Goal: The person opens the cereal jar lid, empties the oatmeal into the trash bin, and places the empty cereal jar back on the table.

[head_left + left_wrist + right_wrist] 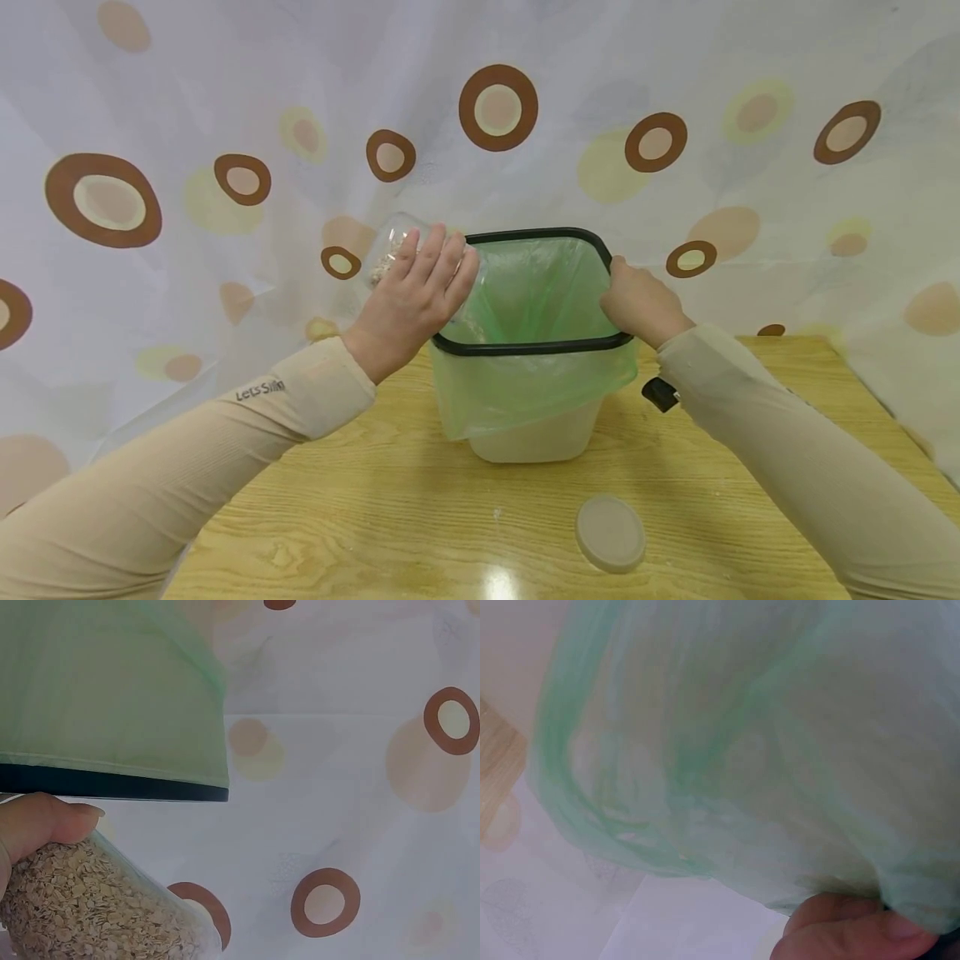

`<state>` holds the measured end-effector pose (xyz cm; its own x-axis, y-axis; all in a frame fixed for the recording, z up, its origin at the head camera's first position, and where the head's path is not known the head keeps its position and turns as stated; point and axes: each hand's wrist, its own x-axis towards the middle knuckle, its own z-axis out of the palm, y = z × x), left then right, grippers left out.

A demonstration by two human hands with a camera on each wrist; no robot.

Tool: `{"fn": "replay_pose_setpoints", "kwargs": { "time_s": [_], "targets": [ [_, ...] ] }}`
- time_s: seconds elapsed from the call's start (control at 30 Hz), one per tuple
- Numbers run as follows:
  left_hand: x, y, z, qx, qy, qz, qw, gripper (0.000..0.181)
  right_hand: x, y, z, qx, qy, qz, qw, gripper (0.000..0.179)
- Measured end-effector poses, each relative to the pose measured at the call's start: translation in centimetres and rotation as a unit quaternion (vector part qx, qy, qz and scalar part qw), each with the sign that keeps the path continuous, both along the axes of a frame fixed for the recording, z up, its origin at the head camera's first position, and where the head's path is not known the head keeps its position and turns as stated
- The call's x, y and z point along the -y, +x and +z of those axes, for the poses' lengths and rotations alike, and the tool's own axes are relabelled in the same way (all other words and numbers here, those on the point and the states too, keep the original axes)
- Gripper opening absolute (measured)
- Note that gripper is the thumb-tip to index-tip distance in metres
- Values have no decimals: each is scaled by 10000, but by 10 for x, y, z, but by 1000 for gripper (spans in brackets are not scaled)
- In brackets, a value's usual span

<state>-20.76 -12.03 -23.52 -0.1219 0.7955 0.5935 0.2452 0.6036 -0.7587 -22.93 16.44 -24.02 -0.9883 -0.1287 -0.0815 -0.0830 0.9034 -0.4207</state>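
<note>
In the head view my left hand (420, 300) grips a clear jar (384, 250), tipped on its side with its mouth end toward the bin's opening. Rolled oats (82, 907) show through its wall in the left wrist view, with the thumb pressed along the jar. The pale trash bin (536, 437) stands upright, lined with a green plastic bag (525, 387) folded out over its black rim (532, 347). On the opposite side my right hand (643, 300) holds the rim, fingers curled over the bag's edge; in the right wrist view the fingertips (855, 930) touch the bag.
A round beige lid (611, 533) lies flat on the wooden table (360, 500), in front of the bin. Behind the table hangs a white sheet (570, 75) with brown ring patterns. A small black object (660, 393) shows beneath the right wrist.
</note>
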Motion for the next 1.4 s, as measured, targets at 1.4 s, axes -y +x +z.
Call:
{"fn": "replay_pose_setpoints", "kwargs": {
  "time_s": [1.4],
  "targets": [
    [-3, 1, 10, 20, -290, 26, 9996, 37, -2, -1, -1, -59, -68, 93, 9999, 63]
  ]
}}
